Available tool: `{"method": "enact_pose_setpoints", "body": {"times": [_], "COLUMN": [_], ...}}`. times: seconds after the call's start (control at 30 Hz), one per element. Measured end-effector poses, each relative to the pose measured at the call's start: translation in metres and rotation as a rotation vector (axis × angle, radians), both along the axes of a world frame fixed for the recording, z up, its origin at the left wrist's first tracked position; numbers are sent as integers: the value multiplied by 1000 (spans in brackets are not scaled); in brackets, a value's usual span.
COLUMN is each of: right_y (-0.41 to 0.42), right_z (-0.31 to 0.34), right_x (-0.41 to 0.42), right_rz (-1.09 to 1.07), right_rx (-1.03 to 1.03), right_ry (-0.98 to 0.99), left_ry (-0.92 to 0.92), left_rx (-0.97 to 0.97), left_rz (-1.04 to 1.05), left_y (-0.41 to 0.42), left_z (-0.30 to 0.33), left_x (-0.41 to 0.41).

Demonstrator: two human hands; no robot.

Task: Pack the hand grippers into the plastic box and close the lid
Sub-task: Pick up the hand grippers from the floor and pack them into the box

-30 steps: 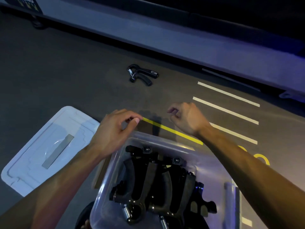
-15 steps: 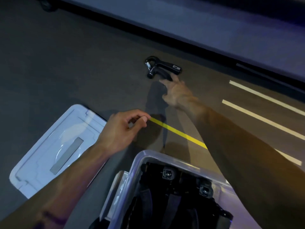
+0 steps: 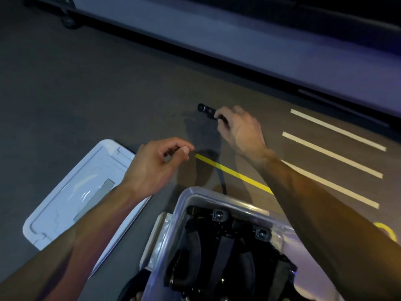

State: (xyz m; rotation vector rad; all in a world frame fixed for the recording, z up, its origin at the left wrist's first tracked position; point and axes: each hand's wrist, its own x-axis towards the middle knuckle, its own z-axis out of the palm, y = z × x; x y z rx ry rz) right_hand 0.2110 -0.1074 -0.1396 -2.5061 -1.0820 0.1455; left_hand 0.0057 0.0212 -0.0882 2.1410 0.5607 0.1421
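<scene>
A clear plastic box (image 3: pixel 225 197) sits at the bottom centre with several black hand grippers (image 3: pixel 219 253) packed inside. Its white lid (image 3: pixel 71 192) lies flat on the floor to the left. My right hand (image 3: pixel 240 131) is stretched out beyond the box and grips a black hand gripper (image 3: pixel 206 109), whose coil end sticks out to the left of my fingers. My left hand (image 3: pixel 154 164) hovers between lid and box, fingers loosely curled with thumb near the fingertips, holding nothing that I can see.
The floor is dark grey with a yellow tape line (image 3: pixel 234 174) just past the box and white stripes (image 3: pixel 334 148) to the right. A pale raised ledge (image 3: pixel 238 44) runs across the back.
My right hand has reached the lone hand gripper on the floor, closed round it and drawn it a little toward me. The left hand has stayed about where it was.
</scene>
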Motion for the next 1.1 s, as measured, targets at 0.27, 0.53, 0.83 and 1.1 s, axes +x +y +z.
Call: {"method": "enact_pose_setpoints", "body": {"times": [0.27,0.53,0.83,1.1], "right_y": [-118,-226,-255,-243], "right_z": [129,226,188,157], "right_x": [-57,-123,-139,-137], "right_rz": [-106,-24,155,267], "right_rx": [333,57,-291,-385], "right_ry": [-136,-193,-140,-129], "left_ry": [-182,-262,-250,-223], "left_rx": [72,183,203,219], "left_rz": [-11,-116,-155,-157], "left_y": [-48,-101,-116,-117], "left_z": [28,35,38,35], "left_x": [-23,-45,-47,-42]}}
